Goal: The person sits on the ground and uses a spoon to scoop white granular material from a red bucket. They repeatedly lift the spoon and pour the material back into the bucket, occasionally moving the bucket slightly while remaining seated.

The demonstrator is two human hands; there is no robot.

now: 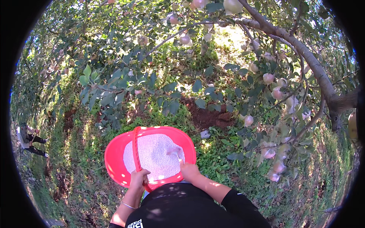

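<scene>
Close in front of my body is a red plastic bucket (114,158), filled partway with pale granules (154,151), probably fertilizer. My left hand (139,179) grips its red handle (137,148) near the lower end. My right hand (188,171) reaches over the bucket's right rim and holds a spoon or small scoop (174,151) by its handle. The scoop's bowl rests at the surface of the granules; whether it is loaded I cannot tell.
A thick apple branch (310,59) arches over the right side, hung with bagged apples (277,92). Leafy twigs (114,88) hang ahead on the left. Beyond the bucket lie a patch of dug soil (209,115) and a small pale heap (204,134). Another person (30,139) stands far left.
</scene>
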